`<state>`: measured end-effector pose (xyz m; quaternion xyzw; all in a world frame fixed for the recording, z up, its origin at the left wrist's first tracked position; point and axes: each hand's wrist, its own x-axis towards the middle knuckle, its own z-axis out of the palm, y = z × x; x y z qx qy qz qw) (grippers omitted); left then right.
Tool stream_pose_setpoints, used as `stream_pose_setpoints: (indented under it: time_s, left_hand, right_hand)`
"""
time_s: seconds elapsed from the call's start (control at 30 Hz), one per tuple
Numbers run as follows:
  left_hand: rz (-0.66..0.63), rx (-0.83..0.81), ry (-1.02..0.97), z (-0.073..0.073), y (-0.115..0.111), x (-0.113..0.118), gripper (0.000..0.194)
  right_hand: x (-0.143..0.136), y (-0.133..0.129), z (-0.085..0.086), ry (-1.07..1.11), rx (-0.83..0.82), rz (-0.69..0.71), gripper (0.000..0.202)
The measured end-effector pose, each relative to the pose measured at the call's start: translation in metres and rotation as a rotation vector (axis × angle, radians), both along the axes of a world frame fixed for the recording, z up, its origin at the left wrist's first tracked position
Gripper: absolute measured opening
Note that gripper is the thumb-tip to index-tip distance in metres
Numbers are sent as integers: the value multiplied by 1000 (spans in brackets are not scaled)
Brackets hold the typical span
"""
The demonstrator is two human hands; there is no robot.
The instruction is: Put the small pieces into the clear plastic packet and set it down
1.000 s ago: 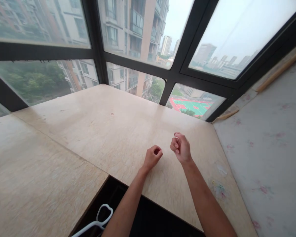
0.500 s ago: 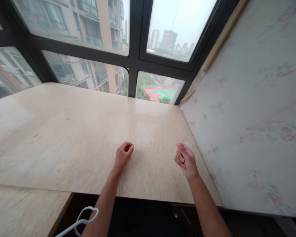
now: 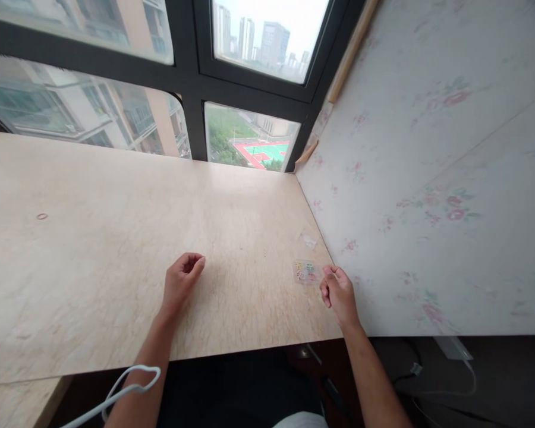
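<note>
Pale wooden desk (image 3: 93, 279) under windows; left hand (image 3: 181, 280) fingers loosely curled, right hand (image 3: 337, 291) curled beside clear packet (image 3: 306, 271)

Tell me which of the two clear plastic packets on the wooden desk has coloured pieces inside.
The clear plastic packet next to the right hand holds coloured pieces; the smaller clear plastic scrap farther away looks empty.

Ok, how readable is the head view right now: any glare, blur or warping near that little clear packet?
Head view: soft daylight, faint sheen on the table; window frame bows from wide-angle distortion; clear packet by the right hand is small, its contents unreadable; left hand sharp.
</note>
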<state>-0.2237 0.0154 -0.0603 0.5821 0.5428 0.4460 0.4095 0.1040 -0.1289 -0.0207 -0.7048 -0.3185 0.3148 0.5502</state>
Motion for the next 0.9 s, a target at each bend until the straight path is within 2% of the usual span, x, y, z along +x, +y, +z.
stream_pose_setpoints:
  time_s: [0.3, 0.53, 0.77, 0.9]
  left_hand:
    - [29, -5, 15, 1, 0, 1, 29]
    - [28, -14, 14, 1, 1, 1, 29]
    - [31, -10, 14, 5, 0, 3, 28]
    - [35, -10, 25, 6, 0, 3, 29]
  right_hand:
    - [5, 1, -11, -392, -223, -13, 32]
    - [12, 1, -15, -514, -328, 26, 36]
    - [15, 5, -17, -670, -413, -13, 23]
    - [15, 4, -19, -744, -439, 12, 21]
